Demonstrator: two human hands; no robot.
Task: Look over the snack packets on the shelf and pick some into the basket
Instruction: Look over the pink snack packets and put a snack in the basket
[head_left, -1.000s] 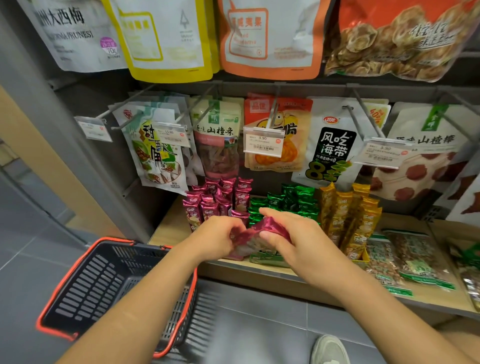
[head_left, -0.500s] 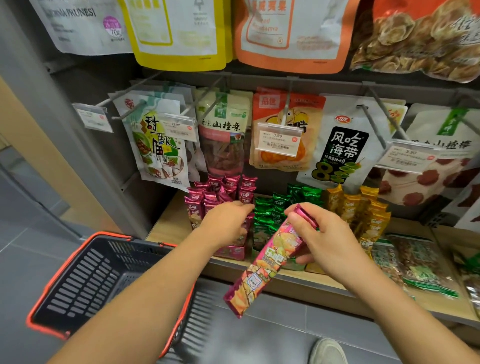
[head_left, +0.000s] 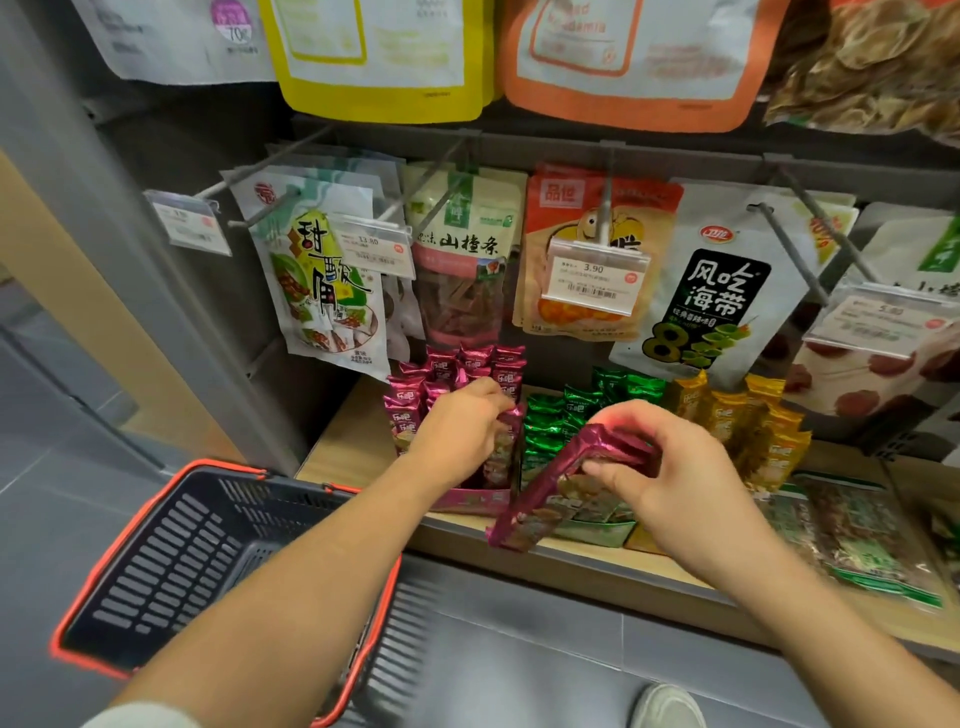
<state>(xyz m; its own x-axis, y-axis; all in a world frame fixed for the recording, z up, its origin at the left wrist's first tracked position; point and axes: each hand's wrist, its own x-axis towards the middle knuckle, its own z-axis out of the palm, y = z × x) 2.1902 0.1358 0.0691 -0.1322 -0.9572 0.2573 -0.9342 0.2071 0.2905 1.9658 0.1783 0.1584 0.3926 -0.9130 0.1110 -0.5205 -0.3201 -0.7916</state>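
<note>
Right hand: grip clenched on the upper end of a long pink packet, pinched between thumb and fingers just in front of the green packets. The packet is clear of the shelf and hangs over its front edge. Its long axis slants from upper right, at the fingers, to lower left. The free end points toward the basket.

Left hand: at the display box of pink packets. Its grip is curled onto one boxed pink packet and seems to pinch the top. That packet sits among the others in the box.

Basket: black with a red rim, mouth up, hung on the left forearm, below and left of both hands. No packet shows in the part of it that is visible.

Key relation: from the held packet the basket lies down and to the left, with the left forearm between them. The left hand is nearer the basket, but its arm carries it. Judgement: the right hand must cross over that forearm, then let go free end first.
</note>
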